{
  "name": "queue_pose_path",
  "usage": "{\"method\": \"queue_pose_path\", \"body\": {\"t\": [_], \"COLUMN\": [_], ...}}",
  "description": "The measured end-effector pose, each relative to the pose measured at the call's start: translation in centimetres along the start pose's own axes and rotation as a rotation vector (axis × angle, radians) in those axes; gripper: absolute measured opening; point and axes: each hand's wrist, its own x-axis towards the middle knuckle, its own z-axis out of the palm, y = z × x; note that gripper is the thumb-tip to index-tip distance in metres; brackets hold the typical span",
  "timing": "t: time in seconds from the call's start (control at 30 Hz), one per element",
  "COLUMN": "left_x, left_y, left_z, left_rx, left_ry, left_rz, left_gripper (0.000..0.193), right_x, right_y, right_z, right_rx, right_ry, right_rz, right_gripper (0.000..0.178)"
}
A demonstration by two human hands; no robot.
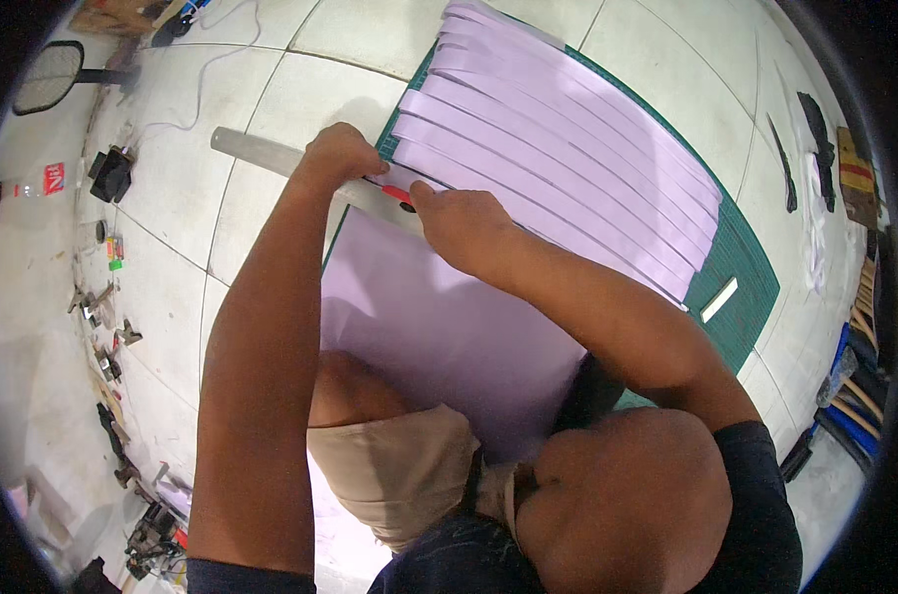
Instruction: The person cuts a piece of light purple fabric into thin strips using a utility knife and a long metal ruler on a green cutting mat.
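My left hand (342,153) presses down on a long metal ruler (256,150), fingers curled at its edge and partly hidden. My right hand (464,226) is closed around a red and black utility knife (399,196), whose blade end points at the ruler's edge, close to my left fingertips. The ruler lies across a lavender sheet (419,297); part of it is covered by my right hand and forearm. Beyond it, several cut lavender strips (567,148) lie side by side, overlapping in places, on a green cutting mat (736,287).
A small white strip (719,300) rests on the mat's right part. Along the left wall are a racket (51,77), a black box-like object (111,174) and metal tools (94,305). Long-handled tools (850,396) lie at right. My bent legs flank the near sheet.
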Motion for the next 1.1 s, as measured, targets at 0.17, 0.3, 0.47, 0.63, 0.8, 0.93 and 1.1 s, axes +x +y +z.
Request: {"method": "queue_pose_path", "body": {"t": [0.17, 0.3, 0.47, 0.63, 0.8, 0.93, 1.1], "left_x": [0.9, -1.1, -0.2, 0.8, -0.1, 0.4, 2.5], "left_y": [-4.5, -0.4, -3.6, -2.2, -0.5, -0.3, -3.4], "left_z": [0.8, -0.2, 1.2, 1.5, 0.7, 1.0, 2.3], "left_rx": [0.068, -0.211, -0.095, -0.032, -0.139, -0.104, -0.025], "left_ry": [0.082, 0.017, 0.152, 0.139, 0.098, 0.088, 0.115], "left_rz": [0.214, 0.101, 0.304, 0.119, 0.030, 0.067, 0.222], "left_gripper": [0.047, 0.042, 0.039, 0.041, 0.043, 0.043, 0.038], "right_x": [-3.2, -4.8, -8.1, -8.4, -4.6, -2.2, -1.1], "right_y": [0.3, 3.0, 3.4, 3.3, 1.4, 1.3, 0.4], "right_z": [-1.4, -1.6, -1.5, -1.0, 0.7, 1.7, 2.0], "right_rx": [0.013, -0.044, -0.068, -0.145, -0.079, -0.089, -0.065], "right_ry": [-0.117, -0.143, -0.083, 0.024, 0.060, 0.034, 0.070], "right_rz": [-0.009, 0.061, 0.077, -0.005, -0.063, -0.023, -0.057], "right_gripper": [0.027, 0.030, 0.020, 0.023, 0.025, 0.029, 0.033]}}
